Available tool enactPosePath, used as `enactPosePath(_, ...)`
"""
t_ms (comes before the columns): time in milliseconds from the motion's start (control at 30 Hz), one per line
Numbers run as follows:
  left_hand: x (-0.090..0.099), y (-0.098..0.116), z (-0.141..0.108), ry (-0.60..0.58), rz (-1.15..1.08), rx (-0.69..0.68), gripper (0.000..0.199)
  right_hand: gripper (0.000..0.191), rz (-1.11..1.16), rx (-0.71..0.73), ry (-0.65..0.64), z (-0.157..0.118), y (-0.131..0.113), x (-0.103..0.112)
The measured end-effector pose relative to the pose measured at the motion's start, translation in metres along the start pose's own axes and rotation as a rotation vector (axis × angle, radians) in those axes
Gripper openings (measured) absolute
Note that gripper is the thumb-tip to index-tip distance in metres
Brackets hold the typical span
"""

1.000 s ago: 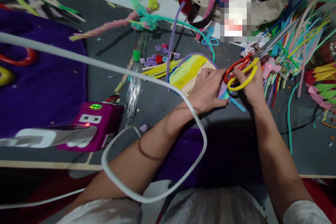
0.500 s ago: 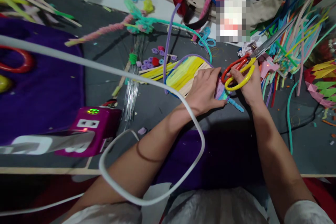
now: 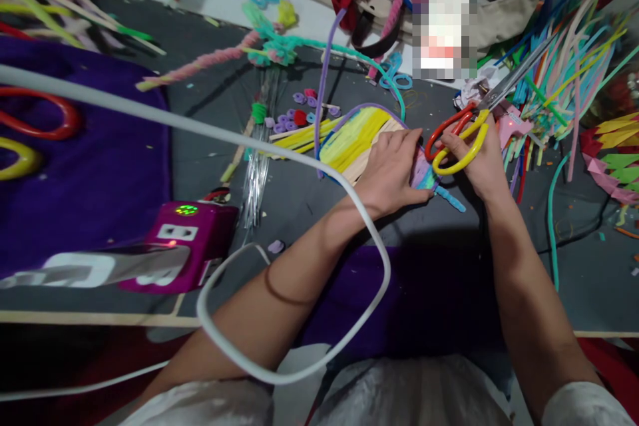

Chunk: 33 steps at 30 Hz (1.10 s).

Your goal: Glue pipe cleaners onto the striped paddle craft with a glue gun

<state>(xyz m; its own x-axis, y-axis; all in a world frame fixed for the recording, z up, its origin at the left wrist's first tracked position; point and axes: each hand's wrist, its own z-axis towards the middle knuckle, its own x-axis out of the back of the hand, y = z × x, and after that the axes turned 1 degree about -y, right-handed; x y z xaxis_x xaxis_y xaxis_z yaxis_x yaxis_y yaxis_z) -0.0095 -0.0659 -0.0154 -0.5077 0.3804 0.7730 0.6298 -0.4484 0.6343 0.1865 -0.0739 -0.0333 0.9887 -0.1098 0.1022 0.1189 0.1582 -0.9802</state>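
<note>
My left hand (image 3: 392, 170) is on a striped pipe-cleaner craft piece (image 3: 357, 140), yellow and cream with a purple edge. Its fingers and thumb span the right part and hide some of it. A short blue stem (image 3: 450, 200) sticks out at the lower right of the piece, and long purple (image 3: 327, 73) and teal pipe cleaners (image 3: 344, 48) rise from behind it. Just to the right, my right hand (image 3: 479, 160) is closed around scissors (image 3: 472, 126) with one red and one yellow handle. Their blades point up and to the right, away from the piece.
A white cable (image 3: 294, 376) loops across the front, above my left forearm. To the left are a magenta power socket box (image 3: 174, 239) and a second pair of scissors (image 3: 67, 116). Pipe-cleaner bundles (image 3: 579, 73), purple coils (image 3: 287, 121) and a pink glue gun (image 3: 514, 123) lie around.
The view has shifted slightly, so the things at the left appear farther right. Both hands keep nearly the same place on the craft piece and the scissors.
</note>
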Motion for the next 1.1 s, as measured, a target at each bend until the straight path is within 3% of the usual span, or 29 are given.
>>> enactPosePath(267,-0.001,0.0,0.0,0.01,-0.017,-0.004,0.099,0.056,-0.045,-0.038,-0.041,-0.009,-0.004,0.016)
enactPosePath(600,-0.003,-0.002,0.0,0.024,-0.009,-0.014,0.099,0.06,-0.055,-0.197,-0.086,-0.014,-0.038,0.019)
enactPosePath(1100,-0.003,-0.001,0.001,0.022,0.021,-0.015,0.102,0.066,-0.101,-0.207,-0.048,-0.014,-0.039,0.032)
